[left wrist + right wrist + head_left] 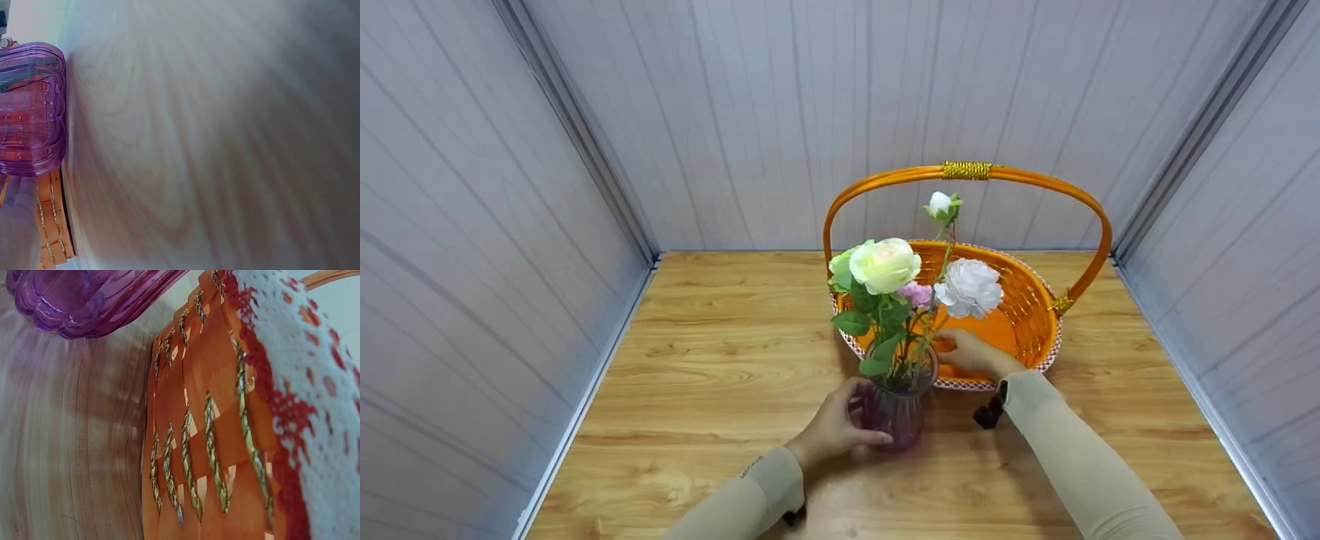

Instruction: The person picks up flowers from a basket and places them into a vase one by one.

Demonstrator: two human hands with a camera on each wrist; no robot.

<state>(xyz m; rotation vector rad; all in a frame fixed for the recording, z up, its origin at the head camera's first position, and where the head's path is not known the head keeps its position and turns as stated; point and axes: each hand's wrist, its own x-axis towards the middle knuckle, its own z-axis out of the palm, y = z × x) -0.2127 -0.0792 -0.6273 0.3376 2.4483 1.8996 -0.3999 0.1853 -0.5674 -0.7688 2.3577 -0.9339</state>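
Observation:
A purple ribbed glass vase (894, 420) holds artificial flowers on leafy stems: a pale yellow rose (885, 265), a white bloom (971, 289), a white bud (940, 203) and a small pink bloom (916, 293). My left hand (840, 421) grips the vase from the left, thumb in front and fingers behind. In the left wrist view, fingers (22, 194) show beside the purple glass. My right hand (971, 352) reaches over the basket's front rim to the stems near the vase mouth. Its fingertips are partly hidden by vase and stems; whether they pinch a stem is unclear.
Behind the vase stands an orange woven basket (1027, 330) with a tall arched handle (870, 182) and patterned trim on its rim. The wooden tabletop (720, 352) extends around them. Pale panel walls (735, 135) enclose the back and both sides.

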